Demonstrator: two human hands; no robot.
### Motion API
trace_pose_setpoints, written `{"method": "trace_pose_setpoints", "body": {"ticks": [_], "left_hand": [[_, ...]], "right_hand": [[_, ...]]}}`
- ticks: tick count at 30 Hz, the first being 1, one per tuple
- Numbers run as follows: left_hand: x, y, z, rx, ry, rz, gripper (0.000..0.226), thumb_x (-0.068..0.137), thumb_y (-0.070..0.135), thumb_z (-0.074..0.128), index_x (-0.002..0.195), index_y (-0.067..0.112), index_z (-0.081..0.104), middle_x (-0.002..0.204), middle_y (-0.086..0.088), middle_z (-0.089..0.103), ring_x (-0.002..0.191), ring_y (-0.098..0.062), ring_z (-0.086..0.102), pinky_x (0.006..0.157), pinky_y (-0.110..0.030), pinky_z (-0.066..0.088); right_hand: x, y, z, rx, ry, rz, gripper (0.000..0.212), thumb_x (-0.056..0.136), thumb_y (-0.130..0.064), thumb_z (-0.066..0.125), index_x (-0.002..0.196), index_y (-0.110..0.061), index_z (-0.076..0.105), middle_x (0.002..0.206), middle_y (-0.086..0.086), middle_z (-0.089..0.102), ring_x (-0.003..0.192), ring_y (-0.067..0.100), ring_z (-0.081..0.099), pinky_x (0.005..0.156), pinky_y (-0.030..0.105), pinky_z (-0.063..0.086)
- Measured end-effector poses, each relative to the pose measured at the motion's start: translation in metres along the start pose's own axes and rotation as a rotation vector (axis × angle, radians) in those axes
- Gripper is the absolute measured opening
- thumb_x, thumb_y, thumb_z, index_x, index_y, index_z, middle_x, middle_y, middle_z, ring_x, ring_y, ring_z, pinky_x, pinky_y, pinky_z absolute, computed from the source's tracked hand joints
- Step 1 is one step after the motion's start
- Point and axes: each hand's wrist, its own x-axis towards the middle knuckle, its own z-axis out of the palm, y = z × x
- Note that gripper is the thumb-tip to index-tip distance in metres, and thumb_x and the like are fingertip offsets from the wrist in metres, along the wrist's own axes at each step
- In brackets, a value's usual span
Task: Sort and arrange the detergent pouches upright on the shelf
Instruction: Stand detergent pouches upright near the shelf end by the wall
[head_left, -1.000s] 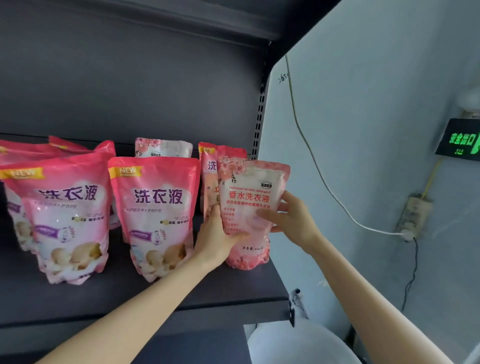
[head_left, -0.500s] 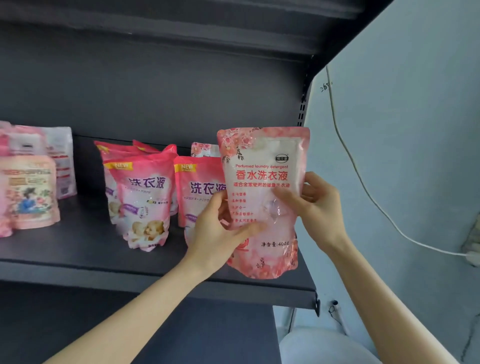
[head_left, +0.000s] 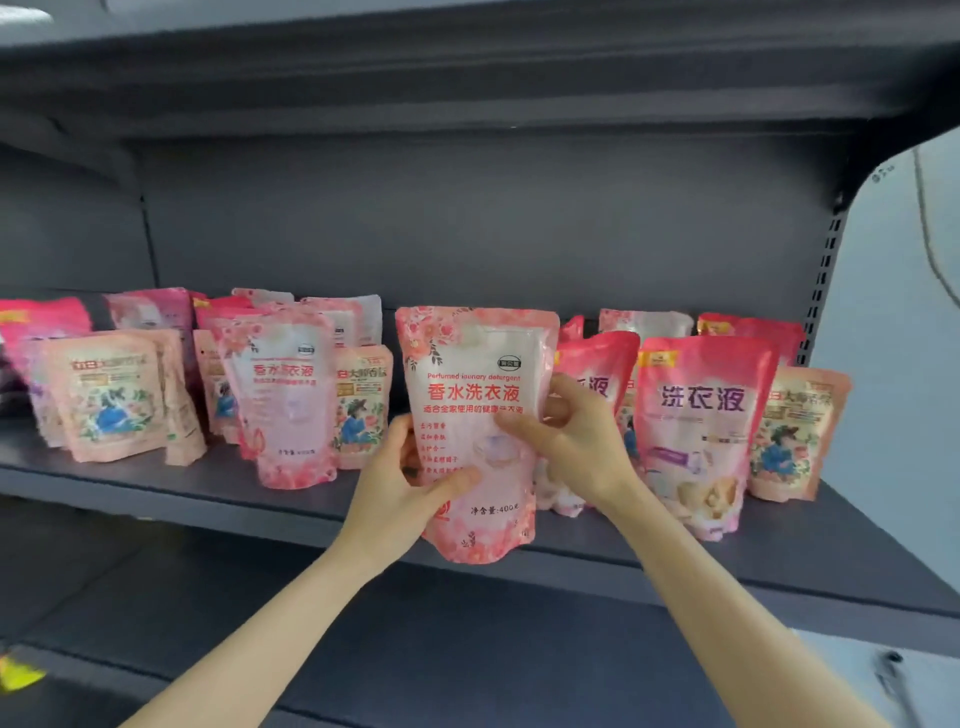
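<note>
both hands are holding 1 pale floral pouch (head_left: 475, 395) in the centre of the frame, upright and label-forward, in front of the dark shelf (head_left: 779, 566). its base is hanging level with the shelf's front lip, and whether it is touching there cannot be told. the left hand (head_left: 400, 499) is gripping the lower left edge, thumb lying across the front and fingers hidden behind. the right hand (head_left: 576, 441) is curling round the right edge at mid-height, thumb pressing on the label.

a matching floral pouch (head_left: 283, 405) is standing left of centre, among peach pouches (head_left: 104, 395). to the right, deep pink pouches (head_left: 701, 431) are standing in a row, with another peach pouch (head_left: 795, 431) at the far right.

the held pouch is looking soft and liquid-filled - probably fairly heavy for its size, with glossy film that is likely slippery. its contents are probably slumping toward the base, so it is likely to bulge and lean if pinched at the top alone. taking it by both side edges low down, as now, seems the safer hold - and the gusseted base probably needs flattening against the shelf for it to stand.
</note>
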Motion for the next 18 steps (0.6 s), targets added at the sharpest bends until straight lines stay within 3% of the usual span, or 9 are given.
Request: {"method": "trace_pose_setpoints", "body": {"ticks": [3,6,11,15,18], "left_hand": [[0.015,-0.020,-0.047,0.022,-0.028,-0.027,0.056,0.073,0.012,0.078,0.118,0.030,0.050,0.108,0.014,0.066,0.098,0.000,0.063,0.070,-0.015,0.054],[0.033,-0.042,-0.080,0.027,-0.072,-0.071,0.052,0.077,0.011,0.075,0.119,0.030,0.050,0.112,0.012,0.065,0.104,-0.005,0.061,0.076,-0.021,0.053],[0.075,-0.070,-0.109,0.051,-0.118,-0.074,0.046,0.082,0.008,0.069,0.118,0.028,0.049,0.115,0.012,0.063,0.110,-0.007,0.058,0.091,-0.029,0.051],[0.097,-0.083,-0.113,0.087,-0.126,-0.043,0.051,0.084,0.007,0.067,0.125,0.027,0.045,0.112,0.019,0.060,0.109,-0.004,0.057,0.087,-0.024,0.050],[0.105,-0.089,-0.112,0.147,-0.097,-0.020,0.049,0.084,0.011,0.067,0.126,0.024,0.046,0.108,0.022,0.060,0.104,-0.001,0.058,0.085,-0.023,0.051]], "right_hand": [[0.015,0.009,0.050,-0.012,-0.024,0.024,0.026,0.081,-0.007,0.072,0.102,-0.018,0.062,0.094,-0.010,0.071,0.083,0.004,0.070,0.066,0.021,0.057],[0.035,0.021,0.085,-0.083,-0.011,0.050,0.028,0.080,-0.007,0.073,0.105,-0.010,0.062,0.098,-0.005,0.071,0.078,-0.001,0.068,0.058,0.015,0.052],[0.073,0.041,0.115,-0.150,0.033,0.063,0.030,0.078,-0.005,0.074,0.103,-0.015,0.061,0.103,-0.001,0.071,0.087,0.006,0.068,0.072,0.023,0.058],[0.095,0.056,0.123,-0.166,0.040,0.083,0.034,0.079,-0.007,0.074,0.110,-0.012,0.061,0.107,0.001,0.071,0.093,0.012,0.069,0.079,0.034,0.059],[0.105,0.065,0.124,-0.177,0.042,0.099,0.033,0.080,-0.009,0.073,0.111,-0.013,0.060,0.107,0.000,0.071,0.095,0.012,0.068,0.078,0.035,0.059]]}}
